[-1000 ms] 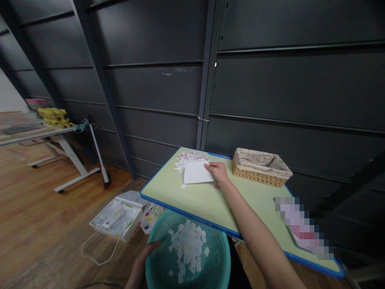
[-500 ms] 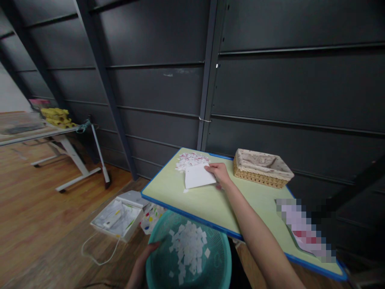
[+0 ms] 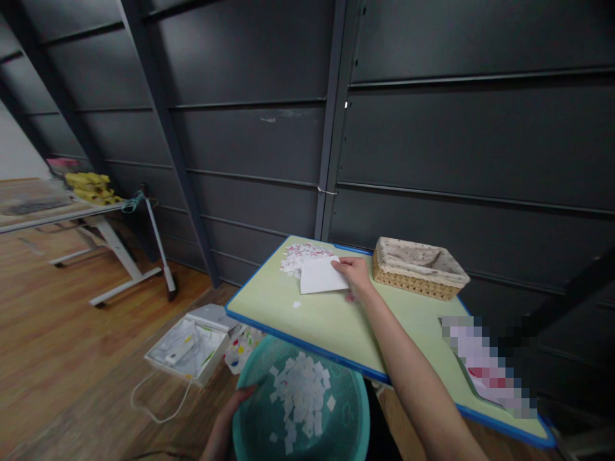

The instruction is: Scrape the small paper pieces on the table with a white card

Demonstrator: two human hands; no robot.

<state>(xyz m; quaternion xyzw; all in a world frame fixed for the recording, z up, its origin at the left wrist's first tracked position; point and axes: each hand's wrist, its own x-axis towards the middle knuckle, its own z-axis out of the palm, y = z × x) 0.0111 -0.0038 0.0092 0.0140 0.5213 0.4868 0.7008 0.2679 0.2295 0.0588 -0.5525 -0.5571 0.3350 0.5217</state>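
Observation:
My right hand pinches a white card by its right edge, thumb on top, over the pale green table. Behind the card lies a heap of small white and pinkish paper scraps, partly covered by it. One loose white scrap rests on the tabletop in front. Below the table edge, my left hand grips the left rim of a teal plastic basket, its fingers partly out of sight. Many small white paper pieces lie inside the basket.
A wicker basket with a cloth lining stands at the table's back right. A blurred-out sheet lies at the right end. On the floor to the left sit an open white box with a cord and a dotted bag.
My right hand has shifted the card slightly right and back, away from the loose scrap, which now shows fully. My left hand and the teal basket have stayed in place.

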